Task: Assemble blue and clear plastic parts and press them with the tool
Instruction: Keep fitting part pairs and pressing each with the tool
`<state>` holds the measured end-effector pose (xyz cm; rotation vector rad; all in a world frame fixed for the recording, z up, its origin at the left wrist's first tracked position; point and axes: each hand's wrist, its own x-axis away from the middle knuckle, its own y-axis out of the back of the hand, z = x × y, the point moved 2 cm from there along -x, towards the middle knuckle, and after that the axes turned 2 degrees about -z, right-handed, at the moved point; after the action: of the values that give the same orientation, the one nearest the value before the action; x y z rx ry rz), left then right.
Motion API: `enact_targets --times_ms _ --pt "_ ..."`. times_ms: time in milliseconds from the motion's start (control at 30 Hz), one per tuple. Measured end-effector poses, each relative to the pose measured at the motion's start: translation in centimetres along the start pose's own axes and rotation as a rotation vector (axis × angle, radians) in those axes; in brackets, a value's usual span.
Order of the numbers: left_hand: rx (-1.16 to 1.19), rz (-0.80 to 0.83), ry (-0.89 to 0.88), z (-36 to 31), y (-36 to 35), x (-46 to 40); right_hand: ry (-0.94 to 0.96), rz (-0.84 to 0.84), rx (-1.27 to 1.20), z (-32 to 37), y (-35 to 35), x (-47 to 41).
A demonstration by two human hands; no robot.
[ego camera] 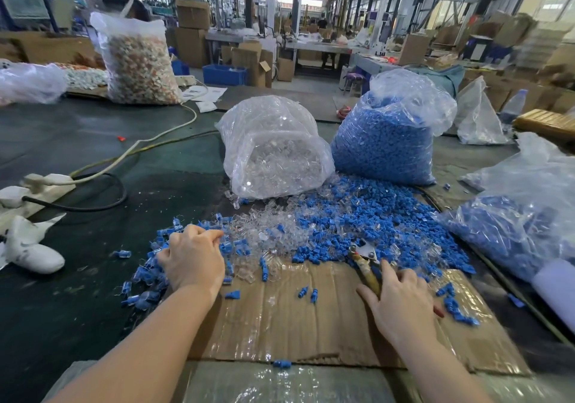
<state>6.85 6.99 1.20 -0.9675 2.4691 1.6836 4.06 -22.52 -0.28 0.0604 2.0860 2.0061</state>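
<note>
Left hand down in mixed heap, fingers curled, digging among clear parts; what they pinch, cannot tell. Right hand wraps tool handles, metal head pointing into blue parts. Heap spills across far edge of cardboard sheet on surface. Clear-parts bag, blue-parts bag behind, touching.

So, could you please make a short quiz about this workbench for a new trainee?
1. True or false: the right hand is on the pliers.
2. Which bag stands further right: the bag of clear parts or the bag of blue parts?
3. What lies under the loose parts near both hands?

Key:
1. True.
2. The bag of blue parts.
3. A flattened cardboard sheet.
</note>
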Motion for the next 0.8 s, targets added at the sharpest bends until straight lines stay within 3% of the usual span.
enact_targets --times_ms 167,267,433,800 --pt "0.000 -0.026 -0.025 -0.9 -0.3 1.0 0.000 -0.020 0.047 0.3 0.7 0.5" --pt "0.143 -0.054 -0.157 -2.6 -0.4 2.4 0.097 -0.127 -0.098 1.6 1.3 0.7" --pt "0.461 0.166 -0.380 -6.1 -1.6 5.6 0.295 -0.135 -0.345 4.7 0.8 0.5" --pt "0.533 0.242 -0.290 -6.9 -4.1 7.7 0.298 -0.069 -0.346 7.4 -0.5 -1.7"
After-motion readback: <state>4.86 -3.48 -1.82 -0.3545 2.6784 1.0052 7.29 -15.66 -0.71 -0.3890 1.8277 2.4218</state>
